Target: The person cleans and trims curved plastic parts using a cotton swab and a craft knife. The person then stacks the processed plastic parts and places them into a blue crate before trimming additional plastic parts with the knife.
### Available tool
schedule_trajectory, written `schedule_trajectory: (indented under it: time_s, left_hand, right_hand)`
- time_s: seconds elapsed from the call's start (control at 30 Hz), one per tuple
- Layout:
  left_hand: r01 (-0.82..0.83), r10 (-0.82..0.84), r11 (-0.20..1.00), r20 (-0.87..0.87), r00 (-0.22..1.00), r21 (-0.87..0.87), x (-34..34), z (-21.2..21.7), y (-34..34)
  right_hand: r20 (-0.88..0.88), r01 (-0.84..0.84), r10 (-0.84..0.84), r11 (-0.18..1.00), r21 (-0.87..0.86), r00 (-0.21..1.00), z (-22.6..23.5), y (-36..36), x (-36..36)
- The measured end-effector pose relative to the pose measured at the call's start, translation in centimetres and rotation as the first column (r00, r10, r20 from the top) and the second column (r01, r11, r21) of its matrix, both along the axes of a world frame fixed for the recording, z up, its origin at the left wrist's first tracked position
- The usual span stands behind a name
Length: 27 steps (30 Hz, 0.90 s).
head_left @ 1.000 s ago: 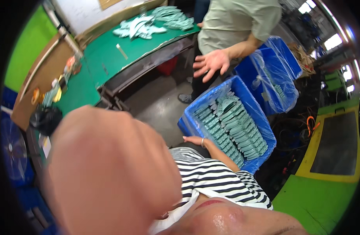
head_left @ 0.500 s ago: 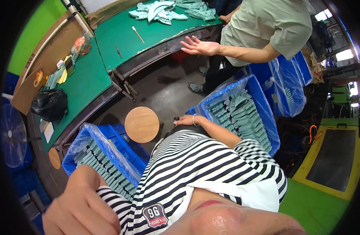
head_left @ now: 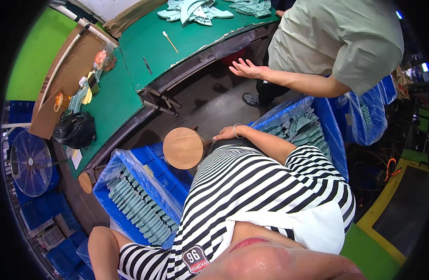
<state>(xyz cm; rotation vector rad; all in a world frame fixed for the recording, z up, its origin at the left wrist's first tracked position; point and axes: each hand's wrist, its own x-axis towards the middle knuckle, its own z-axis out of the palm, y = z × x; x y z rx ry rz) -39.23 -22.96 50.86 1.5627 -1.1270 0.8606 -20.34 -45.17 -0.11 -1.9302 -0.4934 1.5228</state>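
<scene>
My right hand, a bracelet at its wrist, lies low by my dark trousers, near a round wooden stool. Its fingers look closed together; whatever they may hold is hidden. My left forearm bends up at the lower left, and its hand is outside the picture. Beside that arm stands a blue crate lined with clear plastic, holding rows of pale green curved pieces. Another lined blue crate with similar pieces is beyond my right arm.
A person in a light shirt stands across, one palm turned up. The green table carries loose pale green pieces, a cotton swab, a dark slim tool and a black bag. A fan stands left.
My left hand has left the picture at the lower edge; only the forearm shows. The view has shifted, moving the surroundings rightward. The other person's palm stays raised.
</scene>
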Motion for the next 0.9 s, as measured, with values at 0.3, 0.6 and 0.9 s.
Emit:
schedule_trajectory:
  time_s: [0.3, 0.6, 0.9]
  left_hand:
    - [-0.350, 0.478, 0.850, -0.296, 0.827, 0.395, -17.8, -7.5, 14.7]
    - [-0.562, 0.911, 0.412, -0.314, 0.266, 0.717, 20.4, -30.3, 1.8]
    - [0.456, 0.536, 0.751, -0.844, 0.002, 0.478, 19.8, -50.5, 4.2]
  right_hand:
    - [-0.034, 0.076, -0.073, 0.994, 0.080, 0.997, -2.1, -1.6, 1.8]
    - [-0.190, 0.393, -0.362, 0.905, 0.161, 0.913, -3.2, -3.8, 1.6]
    - [0.083, 0.456, -0.480, 0.865, 0.208, 0.873, -0.9, -5.1, 4.5]
